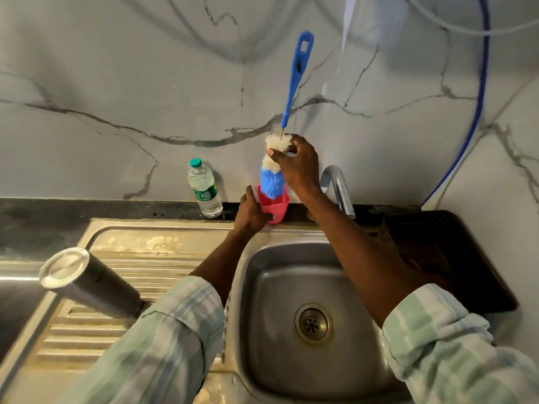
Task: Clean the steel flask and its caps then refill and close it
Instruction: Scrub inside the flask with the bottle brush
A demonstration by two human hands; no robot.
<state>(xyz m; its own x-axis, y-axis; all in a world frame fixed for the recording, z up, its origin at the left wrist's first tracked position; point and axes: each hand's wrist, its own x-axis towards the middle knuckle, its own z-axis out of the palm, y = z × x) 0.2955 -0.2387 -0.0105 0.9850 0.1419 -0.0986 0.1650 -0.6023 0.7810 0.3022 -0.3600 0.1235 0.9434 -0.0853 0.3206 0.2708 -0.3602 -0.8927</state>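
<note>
Leftmost, the steel flask (93, 282) is standing on the ribbed draining board (96, 325) of the sink, its round shiny end tilted toward the camera; no hand is touching it. Further along, 1 clear water bottle (205, 189) with a green cap is standing on the dark ledge against the marble wall (116, 83). Next, the left hand (250, 212) is gripping the side of a pink cup-shaped holder (274, 208) at the back edge of the sink, fingers curled round it. Just above, the right hand (300, 164) is pinching the white bristles of a blue bottle brush (275, 170), whose blue tip is sitting inside the holder while its long handle is pointing up the wall. Below, the sink basin (262, 287) is lying between both striped sleeves. Rightward, a steel tap (338, 188) is curving over the basin, and a dark tray (452, 258) is resting beside it.
</note>
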